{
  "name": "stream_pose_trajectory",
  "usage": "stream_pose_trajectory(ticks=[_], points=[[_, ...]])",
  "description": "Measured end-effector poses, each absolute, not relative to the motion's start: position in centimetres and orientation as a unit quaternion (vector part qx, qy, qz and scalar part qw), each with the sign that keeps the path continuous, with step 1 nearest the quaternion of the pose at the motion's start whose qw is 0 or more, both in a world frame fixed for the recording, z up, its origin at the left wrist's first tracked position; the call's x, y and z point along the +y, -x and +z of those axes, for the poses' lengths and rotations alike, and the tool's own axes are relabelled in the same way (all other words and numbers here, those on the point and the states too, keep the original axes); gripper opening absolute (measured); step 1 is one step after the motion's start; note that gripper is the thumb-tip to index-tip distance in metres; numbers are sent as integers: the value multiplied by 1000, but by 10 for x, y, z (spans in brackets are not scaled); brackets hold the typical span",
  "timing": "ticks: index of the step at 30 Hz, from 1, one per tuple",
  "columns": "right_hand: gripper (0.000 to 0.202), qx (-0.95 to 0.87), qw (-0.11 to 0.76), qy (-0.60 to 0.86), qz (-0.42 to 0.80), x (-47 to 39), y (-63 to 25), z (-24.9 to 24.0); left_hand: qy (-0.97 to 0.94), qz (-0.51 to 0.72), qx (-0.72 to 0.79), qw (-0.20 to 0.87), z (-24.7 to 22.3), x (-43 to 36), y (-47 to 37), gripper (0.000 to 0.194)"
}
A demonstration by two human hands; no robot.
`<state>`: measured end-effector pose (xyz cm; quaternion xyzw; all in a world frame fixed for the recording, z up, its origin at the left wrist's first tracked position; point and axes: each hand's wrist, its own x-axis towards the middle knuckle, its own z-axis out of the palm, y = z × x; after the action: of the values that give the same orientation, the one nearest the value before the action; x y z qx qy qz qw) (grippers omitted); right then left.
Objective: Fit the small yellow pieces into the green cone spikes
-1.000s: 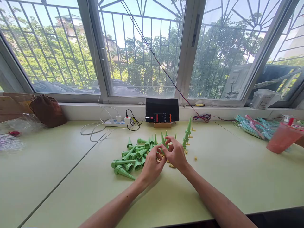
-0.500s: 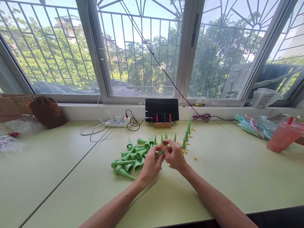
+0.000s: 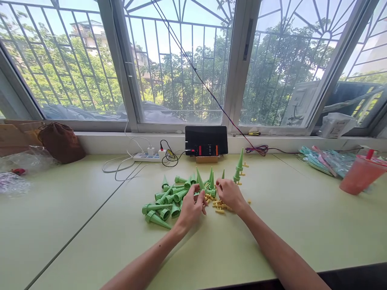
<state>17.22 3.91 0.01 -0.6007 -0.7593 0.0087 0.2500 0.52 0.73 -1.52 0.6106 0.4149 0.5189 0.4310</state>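
My left hand (image 3: 193, 203) grips a green plastic watering spike (image 3: 200, 179), its pointed end up and leaning a little left. To its right, my right hand (image 3: 230, 195) has its fingers curled together over a heap of small yellow valves (image 3: 219, 205); anything between the fingertips is hidden. Left of my left hand lies a pile of green spikes (image 3: 172, 197), several showing open ribbed caps. Other spikes (image 3: 212, 181) stand upright behind the hands. Beyond my right hand rises a stack of nested spikes (image 3: 238, 167) with yellow valves sticking out of its side.
At the back stand a black tablet (image 3: 206, 135) and a phone with a timer (image 3: 208, 150). A power strip (image 3: 148, 156) with cables lies left of them. A pink cup (image 3: 361, 175) and plastic packets (image 3: 323, 161) are at the right, a brown pouch (image 3: 60, 143) at the left.
My hands were together at a spike and have moved apart. The right hand has shifted right toward the yellow valves, while the left keeps the spike, now tilted left.
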Motion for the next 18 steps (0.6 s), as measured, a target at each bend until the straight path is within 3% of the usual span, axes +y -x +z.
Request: stream_pose_trajectory(ticks=[6,18], points=[[19,-766,153,625,15,36,-172,4,-619,515,415,422,-12,4,-6,36],[19,-752,143,643,18,41,-177,-5,-624,508,414,426,-8,0,-7,35]])
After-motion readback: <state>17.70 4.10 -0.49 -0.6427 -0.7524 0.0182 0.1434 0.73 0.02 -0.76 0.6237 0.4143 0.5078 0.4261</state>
